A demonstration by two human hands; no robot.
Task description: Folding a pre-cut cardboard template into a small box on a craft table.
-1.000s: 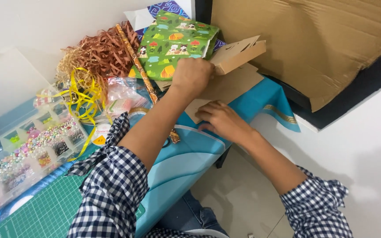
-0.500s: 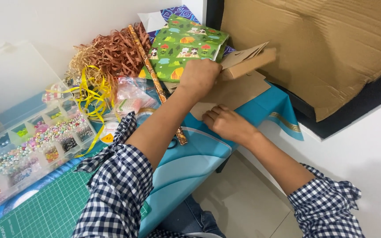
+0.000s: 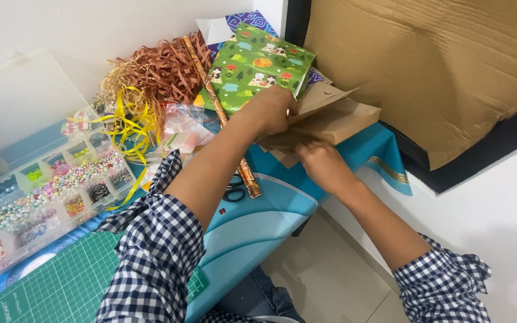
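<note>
- My left hand (image 3: 270,110) has its grip closed on the upper edge of the brown paper sheets (image 3: 330,122), fingers curled over the top flap.
- My right hand (image 3: 321,164) sits just below, fingers pushed in under the lower edge of the same sheets; whether that grip is pinched tight or loose I cannot tell, as the fingertips are hidden.
- The brown paper sheets lie at the far end of the blue-covered bench (image 3: 258,221), overhanging its edge.
- Just behind the sheets lies a green patterned gift wrap (image 3: 258,66), touching them.
- A thin printed wrapping roll (image 3: 222,119) runs slantwise to the left of the sheets, passing under my left forearm.
- Black scissors (image 3: 233,188) lie beside that roll's near end.
- Further left of the sheets: brown paper shreds (image 3: 157,72), yellow ribbon (image 3: 133,119), and a clear bead organizer (image 3: 49,191).
- A large cardboard panel (image 3: 426,66) leans up behind the sheets.
</note>
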